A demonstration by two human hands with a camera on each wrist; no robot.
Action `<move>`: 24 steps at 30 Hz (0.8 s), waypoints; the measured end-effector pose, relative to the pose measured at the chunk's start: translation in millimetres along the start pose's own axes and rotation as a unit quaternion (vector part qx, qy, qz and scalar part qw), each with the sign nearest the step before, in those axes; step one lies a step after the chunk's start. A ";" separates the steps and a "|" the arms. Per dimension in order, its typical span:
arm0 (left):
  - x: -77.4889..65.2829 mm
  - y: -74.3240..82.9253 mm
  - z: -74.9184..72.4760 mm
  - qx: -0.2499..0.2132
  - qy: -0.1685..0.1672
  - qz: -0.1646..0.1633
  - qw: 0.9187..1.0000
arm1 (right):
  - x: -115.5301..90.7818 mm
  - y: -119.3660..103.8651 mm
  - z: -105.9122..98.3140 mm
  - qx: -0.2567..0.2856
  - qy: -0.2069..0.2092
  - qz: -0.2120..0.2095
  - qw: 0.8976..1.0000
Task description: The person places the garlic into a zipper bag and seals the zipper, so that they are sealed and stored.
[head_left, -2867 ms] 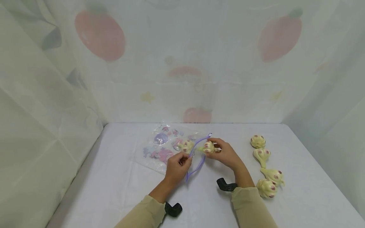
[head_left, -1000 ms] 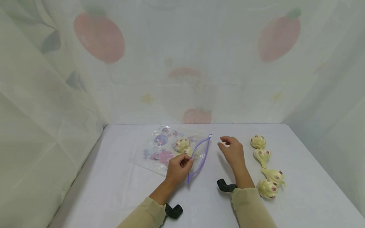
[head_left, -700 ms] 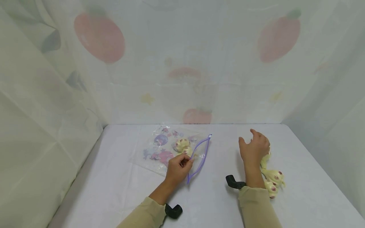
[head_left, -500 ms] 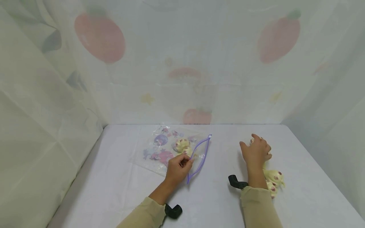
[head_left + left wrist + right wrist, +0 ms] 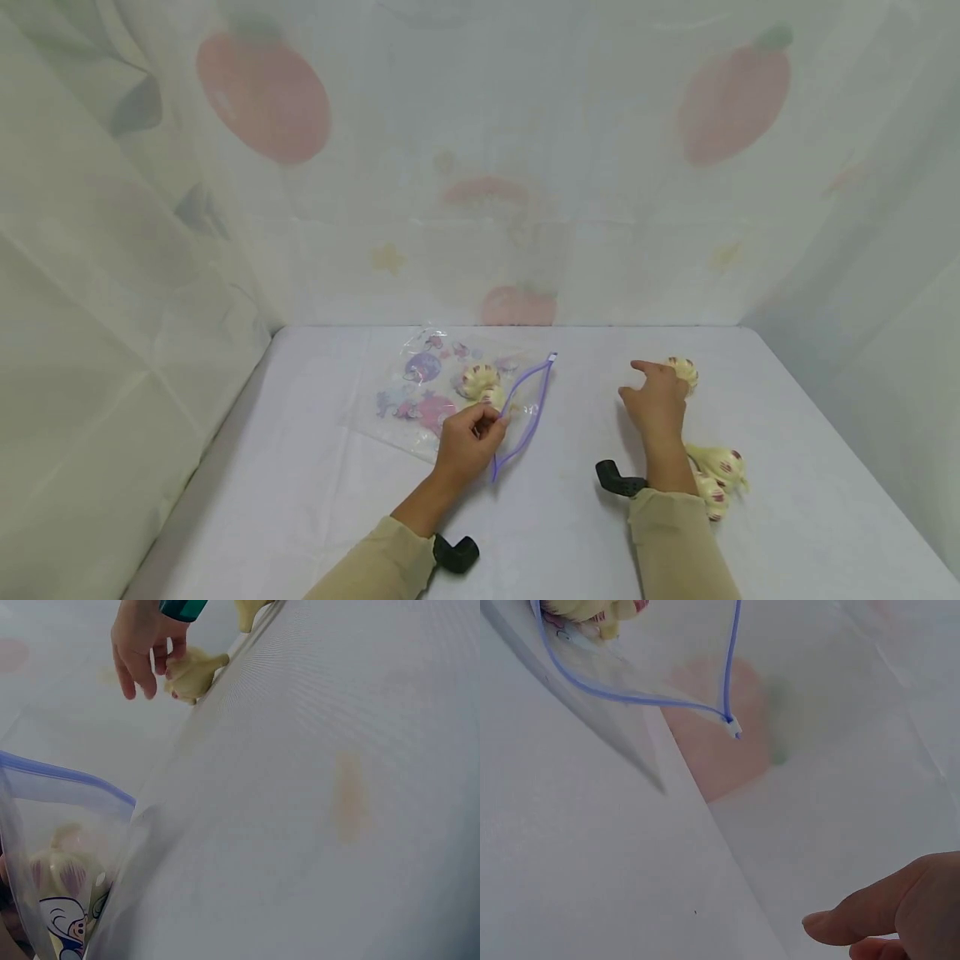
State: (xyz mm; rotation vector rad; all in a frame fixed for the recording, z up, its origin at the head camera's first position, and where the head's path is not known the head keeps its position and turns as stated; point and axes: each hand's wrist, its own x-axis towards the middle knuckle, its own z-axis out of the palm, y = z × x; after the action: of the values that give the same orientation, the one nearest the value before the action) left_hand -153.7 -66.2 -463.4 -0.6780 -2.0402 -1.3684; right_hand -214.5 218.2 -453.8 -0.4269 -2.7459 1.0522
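My left hand (image 5: 467, 442) pinches the purple rim of a clear printed zip bag (image 5: 435, 412), which lies with its mouth gaping to the right. Inside it are pale yellow garlic bulbs (image 5: 480, 381) with reddish streaks. My right hand (image 5: 658, 404) is at the right, above the table, thumb and index finger apart. In the left wrist view a garlic bulb (image 5: 196, 675) sits against its fingers; my own hand hides it in the head view. The right wrist view shows only thumb and a curled finger (image 5: 877, 949).
Behind the right hand lies another garlic bulb (image 5: 685, 373). Nearer the front, beside the right forearm, are a garlic bulb (image 5: 720, 464) and one more bulb (image 5: 714, 497), partly hidden. A white cloth covers the table (image 5: 300, 500); printed curtains (image 5: 487, 250) stand around it.
The right hand has let go of a bulb in the bag, moved right to the row, and shifted slightly left again. One bulb is gone from its place there. The left hand stays put.
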 end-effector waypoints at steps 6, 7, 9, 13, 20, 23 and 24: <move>-6.3 -20.0 6.9 0.006 0.004 -0.010 1.000 | -1.8 -1.7 -3.9 -0.001 0.034 0.007 0.999; -7.6 -23.9 8.1 0.007 0.004 -0.013 1.000 | -1.9 -1.1 -4.6 -0.005 0.031 0.019 0.999; -10.4 -31.6 9.4 0.010 0.001 -0.020 1.000 | -1.8 1.4 -4.7 -0.021 0.007 0.035 0.999; -12.6 -36.6 8.6 0.002 -0.010 -0.027 1.000 | 0.3 6.0 -2.6 -0.041 -0.055 0.000 0.998; -12.9 -37.8 7.3 -0.008 -0.015 -0.021 1.000 | 0.0 0.8 0.1 0.009 -0.141 -0.049 0.989; -12.9 -37.4 7.1 -0.005 -0.016 -0.026 1.000 | -0.6 -2.3 0.7 0.018 -0.170 -0.033 0.985; -12.9 -37.5 7.1 -0.005 -0.016 -0.028 0.999 | -0.5 -2.8 1.0 0.019 -0.177 -0.026 0.984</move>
State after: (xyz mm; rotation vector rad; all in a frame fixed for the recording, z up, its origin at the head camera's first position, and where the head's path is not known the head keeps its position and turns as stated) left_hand -171.8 -73.5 -498.6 -0.6548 -2.0944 -1.4085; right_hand -214.9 215.4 -452.8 -0.1735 -3.0136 1.2736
